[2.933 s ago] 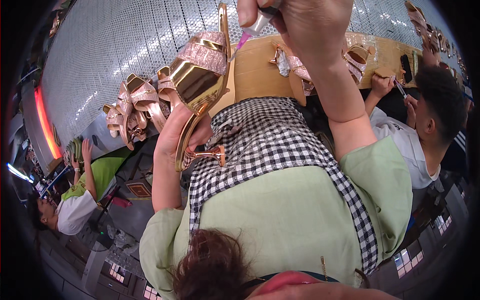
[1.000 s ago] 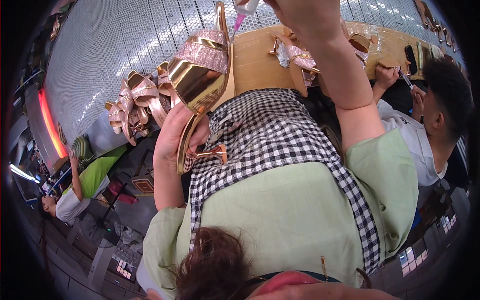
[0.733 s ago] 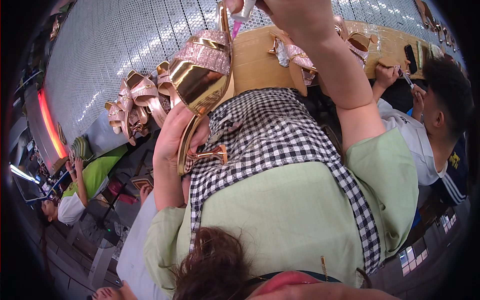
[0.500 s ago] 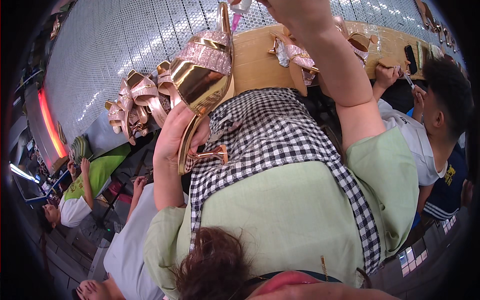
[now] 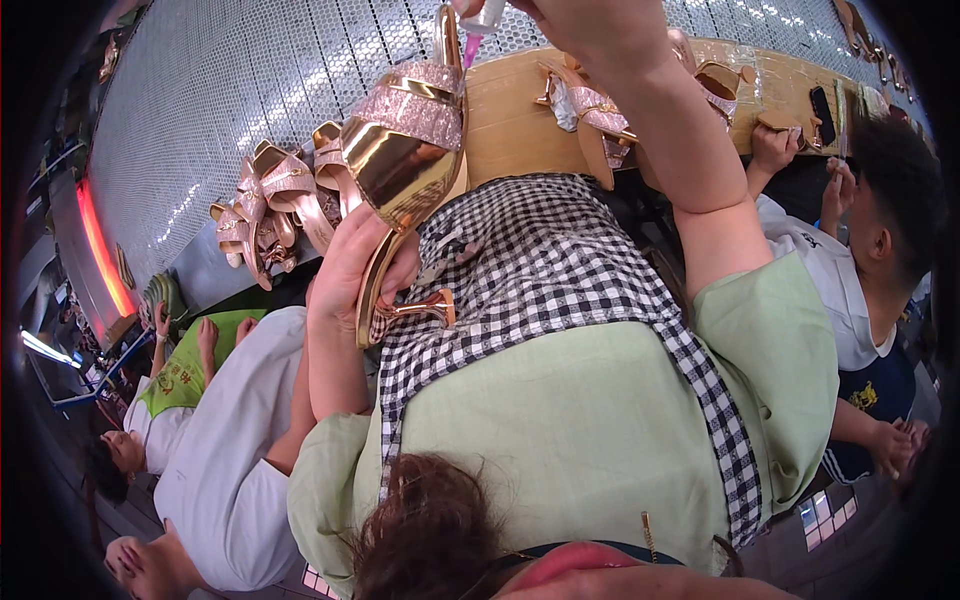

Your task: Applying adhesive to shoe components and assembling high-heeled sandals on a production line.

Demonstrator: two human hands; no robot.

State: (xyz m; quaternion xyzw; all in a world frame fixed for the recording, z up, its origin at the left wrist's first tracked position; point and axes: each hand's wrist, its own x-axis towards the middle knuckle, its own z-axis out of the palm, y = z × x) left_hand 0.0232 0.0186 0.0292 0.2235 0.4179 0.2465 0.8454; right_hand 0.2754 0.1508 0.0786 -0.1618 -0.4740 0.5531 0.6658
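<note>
My left hand [image 5: 350, 260] is closed around the heel end of a gold high-heeled sandal [image 5: 400, 170] with a glittery pink band across its strap. The shoe is held up on its side, toe away from me, its thin heel sticking out to the right. At the top edge, my right hand [image 5: 575, 25], partly cut off, grips a small whitish dispenser bottle [image 5: 487, 15]. The pink nozzle [image 5: 470, 48] points down at the sole's edge beside the toe strap; whether it touches, I cannot tell.
More pink-gold sandals stand left on the perforated metal bench [image 5: 180, 110] and right on the brown board [image 5: 515, 110]. A co-worker [image 5: 830, 270] at the right holds a shoe; another person in white [image 5: 240, 440] is close on my left. A dark phone [image 5: 822, 115] lies farther right.
My hands, the sandal and the dispenser have barely moved. At left, the person in white has come closer and farther forward. The co-worker at right has shifted a hand upward.
</note>
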